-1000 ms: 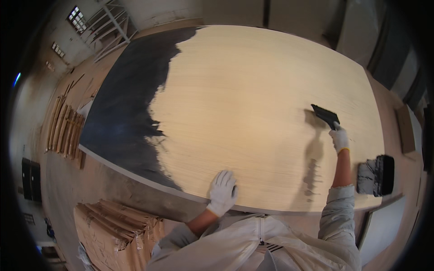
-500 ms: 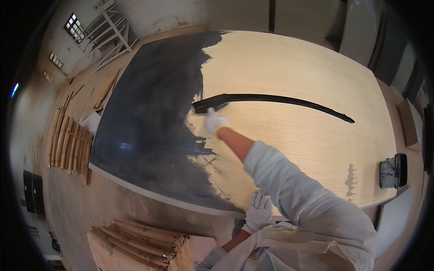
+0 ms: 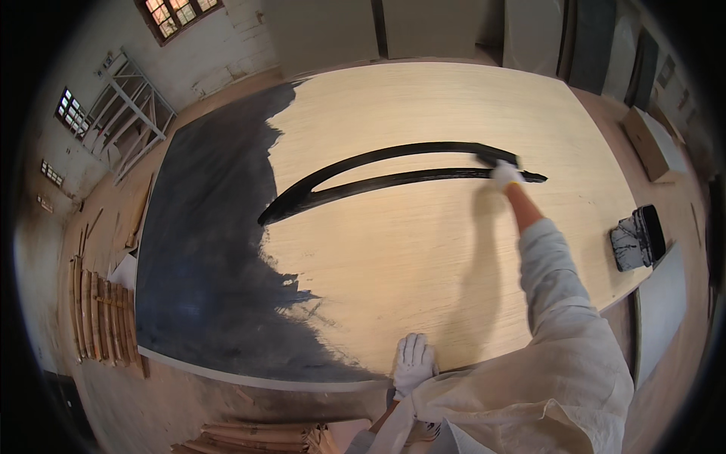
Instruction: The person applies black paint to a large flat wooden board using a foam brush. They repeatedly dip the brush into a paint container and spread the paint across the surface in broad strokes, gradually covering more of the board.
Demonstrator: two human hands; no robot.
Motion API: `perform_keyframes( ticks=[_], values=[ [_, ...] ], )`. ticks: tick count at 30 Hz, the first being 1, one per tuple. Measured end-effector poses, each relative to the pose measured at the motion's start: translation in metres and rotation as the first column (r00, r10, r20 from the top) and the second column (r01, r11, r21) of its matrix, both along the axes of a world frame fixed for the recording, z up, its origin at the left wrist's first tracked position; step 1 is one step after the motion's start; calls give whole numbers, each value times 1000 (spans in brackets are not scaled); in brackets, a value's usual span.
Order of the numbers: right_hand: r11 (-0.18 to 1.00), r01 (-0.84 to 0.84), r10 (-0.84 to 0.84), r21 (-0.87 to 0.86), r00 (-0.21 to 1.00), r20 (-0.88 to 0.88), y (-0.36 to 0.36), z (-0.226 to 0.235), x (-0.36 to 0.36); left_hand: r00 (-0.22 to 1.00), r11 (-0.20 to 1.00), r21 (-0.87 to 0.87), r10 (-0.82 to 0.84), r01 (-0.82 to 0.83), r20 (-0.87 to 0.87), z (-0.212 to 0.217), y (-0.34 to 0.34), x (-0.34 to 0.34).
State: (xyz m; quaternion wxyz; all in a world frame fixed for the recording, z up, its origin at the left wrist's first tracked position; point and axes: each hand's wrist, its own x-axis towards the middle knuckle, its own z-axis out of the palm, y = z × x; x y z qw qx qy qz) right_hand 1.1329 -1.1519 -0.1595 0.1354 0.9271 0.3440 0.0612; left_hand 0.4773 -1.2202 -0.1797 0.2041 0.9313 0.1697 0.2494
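A large pale wood-grained board (image 3: 423, 280) lies flat before me, its left part covered in a dark coating (image 3: 204, 242). Two long wet black streaks (image 3: 393, 152) curve over its middle and meet toward the left. My right hand (image 3: 507, 175), in a white glove, is closed on a wide, flat, black-smeared spreading tool (image 3: 491, 157). That tool touches the board at the upper streak's right end; its exact kind is blurred. My gloved left hand (image 3: 414, 363) rests at the near edge of the board, fingers stretched out and holding nothing.
A paint-smeared black tub (image 3: 637, 238) sits on the board's right edge. Bundled brown rolls or slats (image 3: 102, 310) lie on the floor at left, with more brown packages (image 3: 249, 437) at the front. A metal rack (image 3: 128, 113) stands far left; large panels (image 3: 533, 34) lean at the back.
My right hand has swept the tool from the dark area to the right, leaving a second black streak above the first. The view has shifted; my left hand stays at the near edge.
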Motion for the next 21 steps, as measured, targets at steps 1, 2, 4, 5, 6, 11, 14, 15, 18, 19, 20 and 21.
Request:
perform_keyframes(
  ticks=[1,2,4,5,6,11,14,15,18,19,20,21],
  values=[
    [932,180,-93,315,958,-272,-3,-5,-19,997,997,27,68,-67,-42,-3,2,-11],
    [718,399,-89,570,865,-493,-16,1,-32,990,991,52,125,-122,-67,-5,2,-18],
    [827,510,-437,237,848,-301,-118,25,24,998,993,108,45,-41,-32,-11,-1,-5],
    [850,452,-343,272,866,-365,-93,20,-6,993,982,170,91,-77,-75,-12,1,-13],
    [844,408,-274,349,886,-374,-89,15,-22,992,980,180,102,-87,-74,-15,0,-15],
    [899,117,151,423,824,-547,66,14,-221,984,971,189,165,-149,-70,-8,-6,-22],
    [844,126,295,521,702,-648,168,20,-295,992,987,130,105,-96,-69,11,1,-6],
    [873,114,291,475,660,-693,192,42,-322,989,987,122,114,-101,-100,15,0,-8],
    [888,-58,380,455,649,-659,203,76,-349,982,988,107,126,-112,-139,20,0,-7],
    [881,-38,378,471,656,-654,196,72,-341,981,986,113,138,-123,-134,22,-2,-9],
    [874,-8,364,486,675,-642,186,64,-316,984,986,117,133,-119,-120,25,-3,-5],
    [866,22,344,500,700,-626,172,57,-284,986,988,111,124,-111,-114,27,-2,0]
  ],
)
